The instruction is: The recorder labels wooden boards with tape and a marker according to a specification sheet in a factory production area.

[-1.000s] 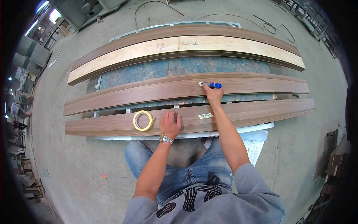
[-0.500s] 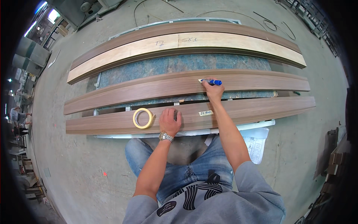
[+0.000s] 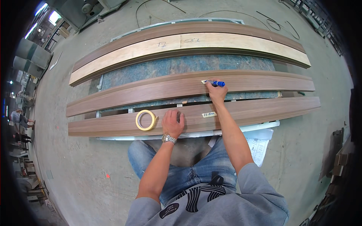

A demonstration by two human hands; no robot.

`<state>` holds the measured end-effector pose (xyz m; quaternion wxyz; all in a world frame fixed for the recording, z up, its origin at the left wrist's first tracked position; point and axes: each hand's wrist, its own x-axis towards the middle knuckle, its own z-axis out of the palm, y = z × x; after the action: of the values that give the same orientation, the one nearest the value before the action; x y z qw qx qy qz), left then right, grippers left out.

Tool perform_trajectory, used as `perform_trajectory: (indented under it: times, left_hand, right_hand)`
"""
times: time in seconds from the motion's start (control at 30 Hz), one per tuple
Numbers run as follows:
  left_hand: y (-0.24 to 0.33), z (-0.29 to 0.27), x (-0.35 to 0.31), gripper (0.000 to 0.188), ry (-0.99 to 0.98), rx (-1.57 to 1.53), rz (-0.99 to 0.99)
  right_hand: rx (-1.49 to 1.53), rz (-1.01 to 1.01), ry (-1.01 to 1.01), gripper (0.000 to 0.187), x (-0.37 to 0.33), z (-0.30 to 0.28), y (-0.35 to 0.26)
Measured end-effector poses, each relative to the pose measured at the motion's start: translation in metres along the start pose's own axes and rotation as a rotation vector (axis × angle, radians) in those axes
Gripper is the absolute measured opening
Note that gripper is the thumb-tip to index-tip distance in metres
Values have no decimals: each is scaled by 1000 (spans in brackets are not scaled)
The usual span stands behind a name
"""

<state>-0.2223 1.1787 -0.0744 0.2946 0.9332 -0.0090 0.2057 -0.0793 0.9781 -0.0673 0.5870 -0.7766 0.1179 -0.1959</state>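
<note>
My right hand (image 3: 217, 93) grips a blue marker pen (image 3: 221, 84) over the middle wood-grain board (image 3: 151, 90). The marker's tip end is at a small pale strip of tape (image 3: 204, 81) stuck on that board. On the nearest wood-grain board (image 3: 98, 126) rests my left hand (image 3: 173, 123), fingers loosely spread and holding nothing. Just left of it lies a roll of yellowish masking tape (image 3: 153, 120). Another tape label (image 3: 209, 114), with handwriting on it, is stuck to the nearest board beside my right forearm.
A third board (image 3: 143, 46), with a pale handwritten face, lies farthest away. All three rest across a low stand with a worn blue top (image 3: 181, 64). Printed paper sheets (image 3: 259, 145) stick out near my right knee. Hoses (image 3: 275, 26) lie on the floor beyond; another person (image 3: 19, 118) is far left.
The view has shifted very slightly. My right hand stays at the tape strip with the marker, and my left hand keeps its place on the nearest board.
</note>
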Motion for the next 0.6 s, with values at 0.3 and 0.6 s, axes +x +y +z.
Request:
perform_trajectory:
  times: [0.3, 0.6]
  left_hand:
    - [0, 1, -1, 18, -6, 3, -3]
    - [1, 0, 0, 17, -7, -1, -11]
  right_hand:
    - [3, -2, 20, 22, 2, -3, 11]
    - [28, 20, 22, 21, 1, -3, 3]
